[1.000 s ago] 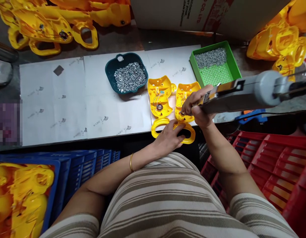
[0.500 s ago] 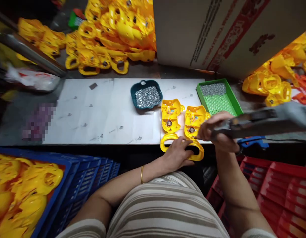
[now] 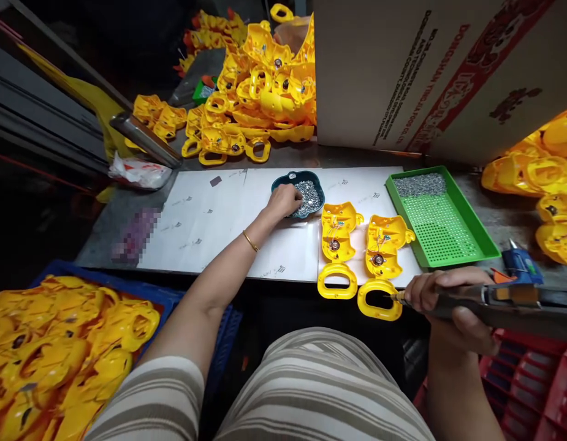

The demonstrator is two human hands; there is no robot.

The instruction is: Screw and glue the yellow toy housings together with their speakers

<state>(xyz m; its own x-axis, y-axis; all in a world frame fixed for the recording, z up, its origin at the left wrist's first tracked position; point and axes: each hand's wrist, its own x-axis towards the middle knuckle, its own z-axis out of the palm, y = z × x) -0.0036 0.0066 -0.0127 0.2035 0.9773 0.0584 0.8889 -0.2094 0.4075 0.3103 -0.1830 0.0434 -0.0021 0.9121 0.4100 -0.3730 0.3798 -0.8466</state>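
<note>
My left hand reaches into a dark teal bowl of small silver screws. Its fingers are curled together down among the screws; whatever they pinch is hidden. In my right hand is a grey electric screwdriver, held level. The thin bit points left, over the opening of a yellow handle ring. That ring belongs to an open yellow plastic shell with wires and a round speaker inside. To its left lies a similar yellow shell with its own ring.
A green tray holds more small metal parts at its far end. Behind stand a large carton and piled yellow shells. A blue crate of yellow parts is at lower left, a red crate at lower right.
My left hand has left the yellow handle and moved up and left into the bowl. My right hand has drawn the screwdriver back from the right shell, down and right. The view has shifted.
</note>
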